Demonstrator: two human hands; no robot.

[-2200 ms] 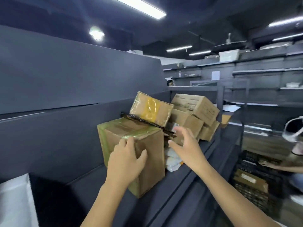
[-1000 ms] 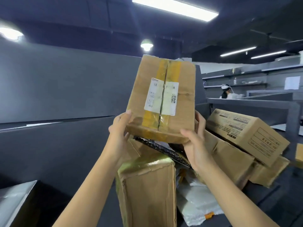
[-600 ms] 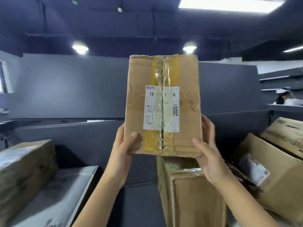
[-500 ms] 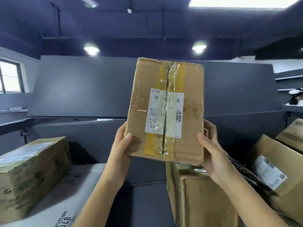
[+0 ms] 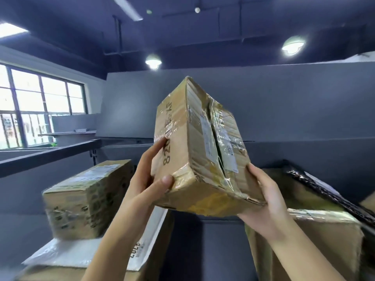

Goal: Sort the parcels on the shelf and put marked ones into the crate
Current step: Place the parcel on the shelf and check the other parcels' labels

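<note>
1. Left hand [image 5: 149, 186] and right hand [image 5: 266, 201] fingers [image 5: 166, 180] grasp the parcel [image 5: 194, 147] at its lower corners.
2. Between the fingers, it has turned: a handwritten marking [image 5: 167, 151] now faces front, so it probably belongs in the crate.
3. Beyond the fingers, shelf parcels [image 5: 87, 197] wait.

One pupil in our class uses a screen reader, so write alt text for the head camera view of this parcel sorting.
The person's left hand and right hand hold up a taped cardboard parcel, tilted so a side with black handwriting shows beside its white label. Below, a green-printed box and a brown box sit on the grey shelf.
</note>
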